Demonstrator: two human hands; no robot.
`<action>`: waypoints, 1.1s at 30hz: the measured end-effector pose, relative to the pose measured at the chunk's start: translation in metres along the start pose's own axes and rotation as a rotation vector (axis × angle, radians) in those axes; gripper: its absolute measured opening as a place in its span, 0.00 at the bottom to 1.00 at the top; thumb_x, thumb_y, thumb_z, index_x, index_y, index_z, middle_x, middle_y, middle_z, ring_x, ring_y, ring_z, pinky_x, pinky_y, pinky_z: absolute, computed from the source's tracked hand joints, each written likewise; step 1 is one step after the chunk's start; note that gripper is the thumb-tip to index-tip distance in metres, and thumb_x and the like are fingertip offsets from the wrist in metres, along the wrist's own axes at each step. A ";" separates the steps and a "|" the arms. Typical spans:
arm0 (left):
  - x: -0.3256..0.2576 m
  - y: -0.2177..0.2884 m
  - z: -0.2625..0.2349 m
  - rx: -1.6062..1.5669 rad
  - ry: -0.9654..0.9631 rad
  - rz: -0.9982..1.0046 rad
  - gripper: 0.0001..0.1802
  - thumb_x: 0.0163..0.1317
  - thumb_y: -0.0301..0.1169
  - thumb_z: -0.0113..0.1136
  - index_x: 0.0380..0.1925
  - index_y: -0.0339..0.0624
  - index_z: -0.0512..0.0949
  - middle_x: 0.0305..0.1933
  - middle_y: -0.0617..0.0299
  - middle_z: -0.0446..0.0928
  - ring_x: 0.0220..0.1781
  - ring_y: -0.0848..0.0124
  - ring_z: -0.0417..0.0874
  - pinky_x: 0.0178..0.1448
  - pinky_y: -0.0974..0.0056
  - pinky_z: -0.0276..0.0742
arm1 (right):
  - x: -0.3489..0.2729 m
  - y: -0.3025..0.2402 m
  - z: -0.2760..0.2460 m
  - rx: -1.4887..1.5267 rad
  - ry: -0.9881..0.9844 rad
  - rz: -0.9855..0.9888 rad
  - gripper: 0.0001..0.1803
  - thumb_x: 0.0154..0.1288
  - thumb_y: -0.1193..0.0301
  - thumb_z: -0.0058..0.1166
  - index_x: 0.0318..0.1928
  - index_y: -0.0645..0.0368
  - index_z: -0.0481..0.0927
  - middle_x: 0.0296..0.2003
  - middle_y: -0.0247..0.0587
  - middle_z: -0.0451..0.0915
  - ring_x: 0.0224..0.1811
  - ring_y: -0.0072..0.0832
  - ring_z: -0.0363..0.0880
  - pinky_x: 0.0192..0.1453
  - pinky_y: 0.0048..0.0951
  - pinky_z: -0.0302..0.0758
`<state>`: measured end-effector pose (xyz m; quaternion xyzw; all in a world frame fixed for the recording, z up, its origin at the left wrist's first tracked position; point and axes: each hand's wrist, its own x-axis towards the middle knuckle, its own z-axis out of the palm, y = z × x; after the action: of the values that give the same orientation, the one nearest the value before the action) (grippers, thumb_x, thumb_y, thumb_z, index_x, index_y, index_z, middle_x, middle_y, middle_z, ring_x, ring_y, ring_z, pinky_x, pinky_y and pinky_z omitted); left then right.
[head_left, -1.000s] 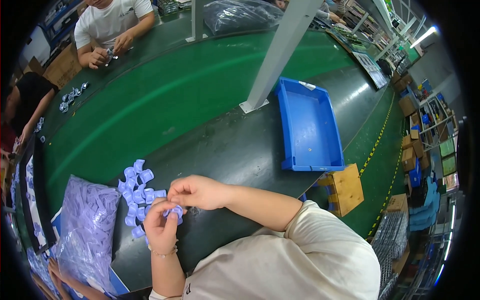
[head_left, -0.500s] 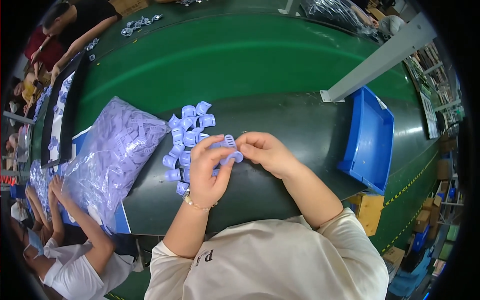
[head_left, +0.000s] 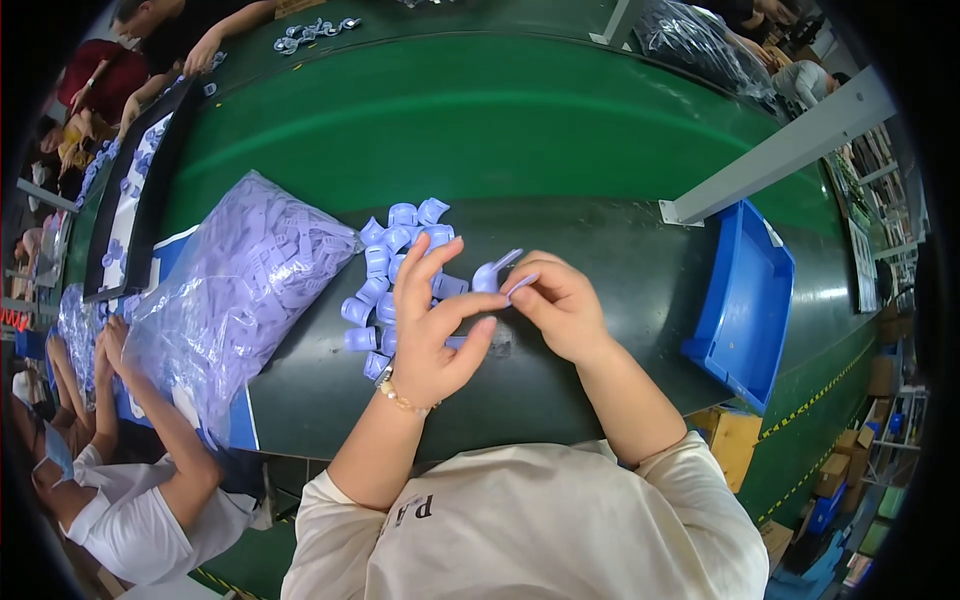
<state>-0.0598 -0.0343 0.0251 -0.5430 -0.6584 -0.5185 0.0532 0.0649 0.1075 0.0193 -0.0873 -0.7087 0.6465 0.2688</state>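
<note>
A lavender plastic strap piece (head_left: 487, 276) with a curved section is pinched between the thumb and fingers of my right hand (head_left: 566, 308). My left hand (head_left: 432, 325) has its fingers spread and its thumb apart, and the tip of its index finger touches the piece near the right fingertips. Just behind and left of my left hand lies a cluster of short curved lavender plastic parts (head_left: 376, 262) on the dark tabletop. My fingers partly cover the held piece, and my left hand hides some of the cluster.
A clear plastic bag of lavender straps (head_left: 270, 270) lies to the left. An empty blue bin (head_left: 745, 300) stands at the right beside a grey metal post (head_left: 790, 150). Beyond runs a green conveyor belt (head_left: 450, 120). A co-worker's arms (head_left: 165, 400) reach in at the left.
My left hand has loosened from the piece and spread its fingers. The strap piece has turned in my right hand, which has shifted slightly right. The whole view has shifted a little.
</note>
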 end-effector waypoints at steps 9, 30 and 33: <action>-0.011 -0.012 0.009 -0.546 -0.014 -0.484 0.09 0.62 0.35 0.61 0.30 0.42 0.82 0.62 0.47 0.71 0.72 0.51 0.60 0.73 0.51 0.53 | 0.003 -0.009 0.004 -0.938 0.103 -0.545 0.13 0.41 0.74 0.67 0.31 0.47 0.83 0.31 0.25 0.79 0.31 0.29 0.76 0.33 0.28 0.74; -0.009 -0.011 0.008 -0.525 0.025 -0.574 0.02 0.57 0.25 0.66 0.30 0.40 0.83 0.58 0.54 0.76 0.74 0.51 0.59 0.70 0.54 0.59 | -0.001 -0.003 0.012 -0.872 0.140 -0.592 0.13 0.38 0.76 0.67 0.30 0.48 0.84 0.32 0.27 0.84 0.30 0.28 0.74 0.35 0.26 0.73; -0.008 -0.008 0.008 -0.409 0.018 -0.520 0.03 0.57 0.26 0.66 0.31 0.40 0.83 0.58 0.54 0.76 0.74 0.50 0.60 0.70 0.53 0.60 | 0.000 -0.003 0.011 -0.786 0.094 -0.408 0.10 0.41 0.76 0.68 0.29 0.51 0.84 0.31 0.30 0.85 0.30 0.31 0.76 0.37 0.26 0.74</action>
<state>-0.0590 -0.0321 0.0115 -0.3517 -0.6567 -0.6408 -0.1853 0.0599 0.0974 0.0216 -0.0705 -0.8903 0.2569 0.3693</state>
